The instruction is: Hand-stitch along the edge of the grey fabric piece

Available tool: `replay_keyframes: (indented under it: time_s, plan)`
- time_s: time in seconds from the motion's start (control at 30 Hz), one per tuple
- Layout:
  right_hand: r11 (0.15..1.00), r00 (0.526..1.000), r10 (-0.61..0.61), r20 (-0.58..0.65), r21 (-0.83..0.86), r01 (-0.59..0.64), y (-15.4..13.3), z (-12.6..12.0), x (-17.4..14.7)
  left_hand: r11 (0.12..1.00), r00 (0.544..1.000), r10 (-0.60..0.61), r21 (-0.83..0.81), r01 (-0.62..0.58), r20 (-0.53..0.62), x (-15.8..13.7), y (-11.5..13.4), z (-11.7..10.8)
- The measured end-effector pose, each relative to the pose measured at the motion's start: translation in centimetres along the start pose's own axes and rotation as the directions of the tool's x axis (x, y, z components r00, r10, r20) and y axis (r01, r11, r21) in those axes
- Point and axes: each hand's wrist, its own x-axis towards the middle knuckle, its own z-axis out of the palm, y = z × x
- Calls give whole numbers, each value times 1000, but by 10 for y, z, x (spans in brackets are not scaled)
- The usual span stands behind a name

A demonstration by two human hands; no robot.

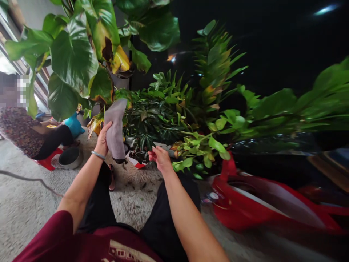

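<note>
Grey fabric piece (115,134) is pinched upright in left hand (103,140) grip, before dark-leaved plant (144,122); right hand (161,159) is held near leaves, loosely curled, whether anything is pinched cannot be told.

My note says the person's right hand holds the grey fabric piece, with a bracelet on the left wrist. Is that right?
Wrong hand: the head view shows the left hand holding the grey fabric piece, with a bracelet on the left wrist. The right hand is apart from the fabric.
</note>
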Motion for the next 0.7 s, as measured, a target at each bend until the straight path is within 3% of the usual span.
replay_keyframes:
  time_s: [0.13, 0.27, 0.37, 0.53, 0.63, 0.7]
  plan:
    - [999, 998, 23, -50, -47, -25, 0, -4, -1, 952, 957, -288, 104, 288, -13, -32, -49, -40]
    - [997, 993, 46, -104, -58, -53, -4, -11, 0, 915, 922, -381, 172, 365, 65, -71, -75, -69]
    - [997, 993, 64, -100, -46, -69, -7, -14, -1, 953, 956, -285, 132, 273, 77, -67, -55, -56]
    - [996, 990, 60, -125, -55, -67, -7, -13, -2, 1000, 997, -18, 18, 17, 79, -10, -4, 3]
    - [998, 990, 53, -133, -31, -57, -5, -13, -2, 999, 994, 1, 52, -7, 106, 10, -8, 15]
    - [998, 989, 57, -134, -19, -60, -4, -14, -2, 993, 990, -87, 92, 77, 112, 5, -29, 3]
